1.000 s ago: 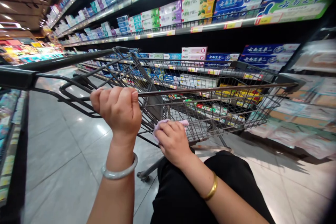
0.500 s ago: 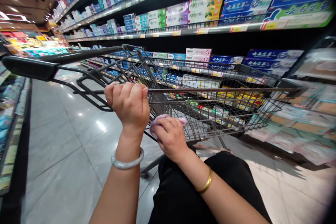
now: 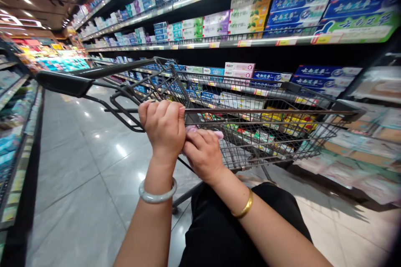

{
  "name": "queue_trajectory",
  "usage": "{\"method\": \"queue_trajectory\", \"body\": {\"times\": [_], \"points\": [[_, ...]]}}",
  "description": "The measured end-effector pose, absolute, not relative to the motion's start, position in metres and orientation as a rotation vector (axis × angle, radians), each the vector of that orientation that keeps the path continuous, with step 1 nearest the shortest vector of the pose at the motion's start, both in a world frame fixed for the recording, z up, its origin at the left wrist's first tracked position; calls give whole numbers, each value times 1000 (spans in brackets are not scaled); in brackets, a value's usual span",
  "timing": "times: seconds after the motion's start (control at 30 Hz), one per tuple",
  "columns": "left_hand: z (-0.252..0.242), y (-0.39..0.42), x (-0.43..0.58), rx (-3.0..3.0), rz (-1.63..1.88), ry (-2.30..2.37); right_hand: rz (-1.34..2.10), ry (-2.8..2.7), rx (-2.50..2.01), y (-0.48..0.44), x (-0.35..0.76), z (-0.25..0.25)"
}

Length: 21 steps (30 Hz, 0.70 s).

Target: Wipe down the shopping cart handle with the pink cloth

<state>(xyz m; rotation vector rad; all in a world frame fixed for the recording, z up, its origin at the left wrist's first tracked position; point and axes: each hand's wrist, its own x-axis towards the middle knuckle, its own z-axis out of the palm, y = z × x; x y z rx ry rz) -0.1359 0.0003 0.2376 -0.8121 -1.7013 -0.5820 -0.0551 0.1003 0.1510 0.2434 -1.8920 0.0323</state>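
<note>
A dark wire shopping cart (image 3: 257, 133) stands sideways in front of me, its push handle (image 3: 115, 68) at the left. With fingers wrapped round the cart's upper side rail, my left hand (image 3: 163, 127) grips it near the handle end. Just below and to the right, my right hand (image 3: 205, 152) is closed on a pink cloth (image 3: 218, 134) against the wire side of the basket. Most of the cloth is hidden under the fingers. The two hands are very close together.
Behind the cart runs a long shelf (image 3: 194, 46) stacked with boxed goods, mostly blue and white boxes (image 3: 299, 6). Wrapped packs (image 3: 354, 167) hang or stack at the right. Another shelf (image 3: 19, 146) lines the left side of the tiled floor (image 3: 78, 200).
The cart's handle end and my left hand have shifted rightward in view. My right hand has moved up slightly with the cloth, closer to the left hand. Both grips stay closed.
</note>
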Motion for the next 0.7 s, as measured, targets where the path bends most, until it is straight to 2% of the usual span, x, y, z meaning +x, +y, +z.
{"method": "queue_trajectory", "body": {"times": [0.23, 0.47, 0.7], "points": [[236, 0, -135, -854, -630, -1727, 31, -2003, 243, 110, -43, 123], [236, 2, -136, -820, -599, -1719, -3, -2017, 287, 111, -45, 128], [236, 2, -134, -820, -611, -1754, -105, -2193, 398, 134, -23, 90]]}}
